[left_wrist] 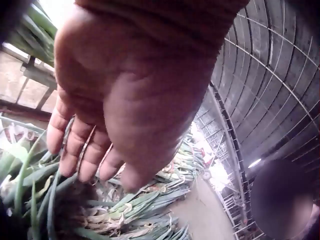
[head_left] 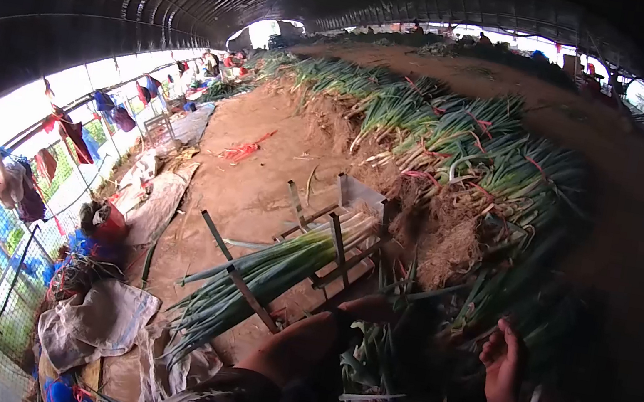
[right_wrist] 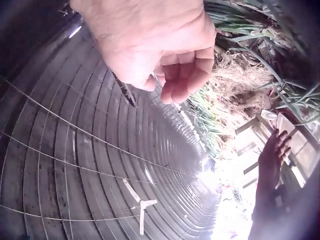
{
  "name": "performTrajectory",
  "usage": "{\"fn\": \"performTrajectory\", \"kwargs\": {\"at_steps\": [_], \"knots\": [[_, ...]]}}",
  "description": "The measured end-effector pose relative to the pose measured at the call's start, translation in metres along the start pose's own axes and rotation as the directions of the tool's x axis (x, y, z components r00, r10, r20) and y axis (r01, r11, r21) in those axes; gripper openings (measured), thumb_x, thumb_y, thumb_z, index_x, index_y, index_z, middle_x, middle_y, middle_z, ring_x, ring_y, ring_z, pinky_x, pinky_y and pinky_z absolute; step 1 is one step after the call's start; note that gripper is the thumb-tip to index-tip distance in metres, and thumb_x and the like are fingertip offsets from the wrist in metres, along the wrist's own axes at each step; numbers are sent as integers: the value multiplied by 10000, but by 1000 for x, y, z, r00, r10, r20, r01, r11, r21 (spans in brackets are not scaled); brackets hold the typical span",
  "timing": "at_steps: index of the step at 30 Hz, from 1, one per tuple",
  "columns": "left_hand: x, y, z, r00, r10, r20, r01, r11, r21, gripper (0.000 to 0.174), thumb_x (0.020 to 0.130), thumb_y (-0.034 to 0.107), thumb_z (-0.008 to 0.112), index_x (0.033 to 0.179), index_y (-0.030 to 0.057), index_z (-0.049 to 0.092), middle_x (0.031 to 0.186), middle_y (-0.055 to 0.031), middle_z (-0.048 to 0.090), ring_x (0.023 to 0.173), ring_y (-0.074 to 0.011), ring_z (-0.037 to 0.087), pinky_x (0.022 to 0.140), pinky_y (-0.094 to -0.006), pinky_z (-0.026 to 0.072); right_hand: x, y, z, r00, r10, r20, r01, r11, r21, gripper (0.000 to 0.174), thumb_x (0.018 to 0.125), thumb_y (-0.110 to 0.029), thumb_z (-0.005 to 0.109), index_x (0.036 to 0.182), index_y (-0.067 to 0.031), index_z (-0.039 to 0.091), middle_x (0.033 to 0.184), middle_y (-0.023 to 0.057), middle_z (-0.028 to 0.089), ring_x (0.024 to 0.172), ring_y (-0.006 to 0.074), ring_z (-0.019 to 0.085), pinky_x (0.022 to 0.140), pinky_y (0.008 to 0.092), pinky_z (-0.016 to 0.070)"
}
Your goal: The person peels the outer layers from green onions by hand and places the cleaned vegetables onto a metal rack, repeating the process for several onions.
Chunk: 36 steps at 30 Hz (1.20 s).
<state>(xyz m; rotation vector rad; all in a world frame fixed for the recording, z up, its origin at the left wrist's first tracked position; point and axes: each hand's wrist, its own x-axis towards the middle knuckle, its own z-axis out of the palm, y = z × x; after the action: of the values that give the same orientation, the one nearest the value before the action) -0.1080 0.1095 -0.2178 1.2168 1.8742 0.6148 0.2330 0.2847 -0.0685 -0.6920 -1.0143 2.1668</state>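
A wooden rack (head_left: pixel 252 299) holds green onions (head_left: pixel 270 264), their leaves pointing toward the lower left and pale ends toward a white panel. My left hand (head_left: pixel 370 307) is beside the rack's near right side. Its fingers are extended with the palm showing in the left wrist view (left_wrist: pixel 120 100), and nothing is seen in it; the right wrist view also shows this hand (right_wrist: pixel 274 152). Farther right, my right hand (head_left: pixel 502 366) is raised above dark leaves. Its fingers are loosely curled in the right wrist view (right_wrist: pixel 170 55), with no held object visible.
Bundled green onions (head_left: pixel 435 126) with red ties lie in a long heap at the right. Loose roots (head_left: pixel 451 238) lie behind the rack. Sacks (head_left: pixel 96 321) and a red bucket (head_left: pixel 110 226) are at the left, along a mesh wall (head_left: pixel 1 260) with hanging clothes and bags.
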Motion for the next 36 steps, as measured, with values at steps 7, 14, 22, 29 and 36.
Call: {"fn": "performTrajectory", "kwargs": {"at_steps": [7,14,22,29,36], "knots": [[3,-3,-6,985,-12,-172,-32,968,-251,227,962,178,537,1050,53,705,860,-28,694,659,-124,642,551,-274,507,12,5,-28,1000,-12,23,12,1000,3,373,957,-360,616,1248,-127,628,837,-36,609,728,81,594,619,248,494],[1,17,-11,988,-86,-125,58,975,-214,239,947,195,528,1066,96,710,920,-16,734,701,-108,678,563,-252,518,17,9,-19,997,73,6,-73,997,-12,356,954,-327,620,1246,-124,637,831,-25,618,707,91,603,625,259,496],[-2,-1,-7,985,-149,-91,153,987,48,260,926,276,630,1058,65,710,882,-54,723,739,-159,700,627,-319,571,11,3,1,997,76,20,-76,997,-25,262,950,-282,636,1141,-107,680,814,-2,646,667,108,612,605,259,502],[4,-25,5,953,-295,66,258,909,329,266,913,257,646,1071,44,675,871,-71,714,683,-160,699,564,-310,563,13,1,-2,997,48,61,-46,998,-43,289,961,-303,626,1147,-88,677,824,9,650,671,102,619,584,250,502],[4,-6,-4,982,-187,-37,189,979,77,292,914,327,616,990,60,707,799,-85,723,641,-190,718,668,-344,576,12,-6,-3,999,29,16,-28,999,-43,284,964,-283,619,1144,-71,675,832,18,659,674,104,625,604,254,513]]}}
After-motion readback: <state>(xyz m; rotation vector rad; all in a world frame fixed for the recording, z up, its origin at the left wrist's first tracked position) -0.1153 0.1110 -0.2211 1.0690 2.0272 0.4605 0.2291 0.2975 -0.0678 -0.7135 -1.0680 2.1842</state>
